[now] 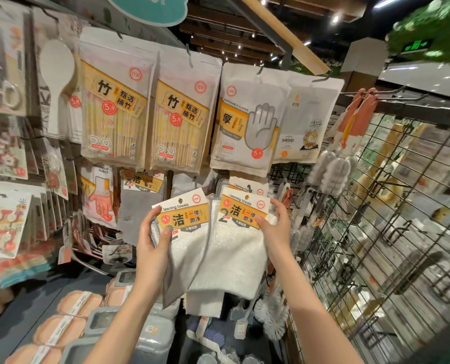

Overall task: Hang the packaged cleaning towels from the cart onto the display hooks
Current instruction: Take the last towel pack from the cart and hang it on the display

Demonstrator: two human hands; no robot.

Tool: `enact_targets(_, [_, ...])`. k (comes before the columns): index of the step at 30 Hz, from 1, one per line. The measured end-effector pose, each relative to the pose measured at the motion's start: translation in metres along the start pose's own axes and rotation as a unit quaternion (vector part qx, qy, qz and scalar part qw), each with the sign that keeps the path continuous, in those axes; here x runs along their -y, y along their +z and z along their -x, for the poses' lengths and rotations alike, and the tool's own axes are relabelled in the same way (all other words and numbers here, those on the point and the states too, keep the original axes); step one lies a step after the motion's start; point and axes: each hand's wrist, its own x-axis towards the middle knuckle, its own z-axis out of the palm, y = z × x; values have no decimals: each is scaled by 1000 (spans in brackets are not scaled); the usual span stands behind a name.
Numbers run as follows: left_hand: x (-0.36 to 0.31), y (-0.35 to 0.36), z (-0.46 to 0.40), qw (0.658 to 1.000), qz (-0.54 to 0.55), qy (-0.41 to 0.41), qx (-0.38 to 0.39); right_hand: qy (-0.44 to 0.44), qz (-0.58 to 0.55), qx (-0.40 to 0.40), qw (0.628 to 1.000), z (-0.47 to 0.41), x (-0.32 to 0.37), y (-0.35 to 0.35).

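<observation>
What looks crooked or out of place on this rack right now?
Only the two towel packs: the left hand holds the left towel pack tilted, overlapping the right towel pack gripped by the right hand.

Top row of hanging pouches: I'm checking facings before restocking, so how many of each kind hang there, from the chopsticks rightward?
Bamboo chopstick pouches: 2
Disposable glove pouches: 1
White pouch with cartoon label: 1
Total: 4

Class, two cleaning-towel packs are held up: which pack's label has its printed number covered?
The pack in the left hand, the left towel pack: the thumb hides its numeral, whereas the right towel pack shows a clear "2".
</observation>
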Motion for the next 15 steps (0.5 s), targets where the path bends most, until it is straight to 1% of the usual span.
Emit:
enact_targets(9, [3,3,-11,1000,-1,6,-13,10,9,-35,999,-41,-13,1])
enact_targets(13, [-1,7,-12,1000,8,6,-10,40,45,-54,997,-60,-25,8])
enact_targets(15, [0,6,-14,1000,4,5,-11,36,70,-63,995,-65,-30,12])
